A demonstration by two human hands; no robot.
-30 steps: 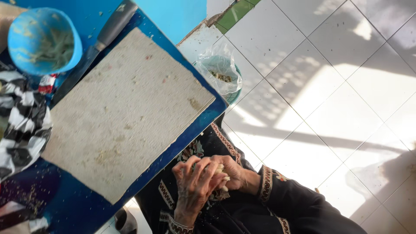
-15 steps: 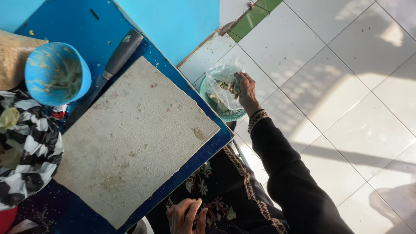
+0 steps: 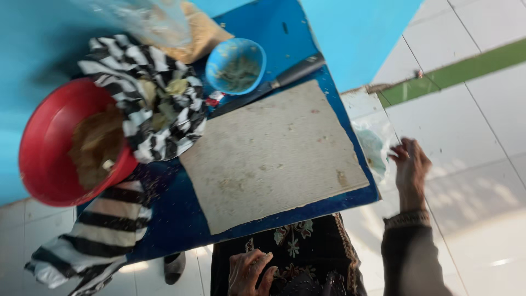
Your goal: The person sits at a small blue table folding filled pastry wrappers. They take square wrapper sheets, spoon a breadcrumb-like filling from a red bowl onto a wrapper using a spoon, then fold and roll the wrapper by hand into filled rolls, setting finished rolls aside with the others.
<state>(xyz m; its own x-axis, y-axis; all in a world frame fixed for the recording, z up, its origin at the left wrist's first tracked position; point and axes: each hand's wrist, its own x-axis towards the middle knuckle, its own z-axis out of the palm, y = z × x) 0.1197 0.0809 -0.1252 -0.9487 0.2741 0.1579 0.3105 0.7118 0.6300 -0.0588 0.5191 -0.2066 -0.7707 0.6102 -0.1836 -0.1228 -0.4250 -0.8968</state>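
My right hand [image 3: 412, 164] reaches out past the right edge of the blue table [image 3: 181, 225], its bent fingers pinching the rim of a clear plastic bag [image 3: 375, 148] that hangs beside the table corner. My left hand [image 3: 249, 271] rests on my dark patterned lap at the bottom, fingers loosely apart and holding nothing. A worn whitish cutting board [image 3: 274, 153] lies on the table between the two hands and the bowls.
A red bowl [image 3: 41, 142] of brownish food stands at the left, with a black-and-white striped cloth [image 3: 159, 109] draped over it and off the table. Behind the board are a small blue bowl [image 3: 236, 66] and a dark-handled knife [image 3: 290, 74]. White floor tiles lie to the right.
Both hands were together on my lap; the right hand then reached out to the plastic bag and stays there. The view has swung left, bringing the red bowl into sight.
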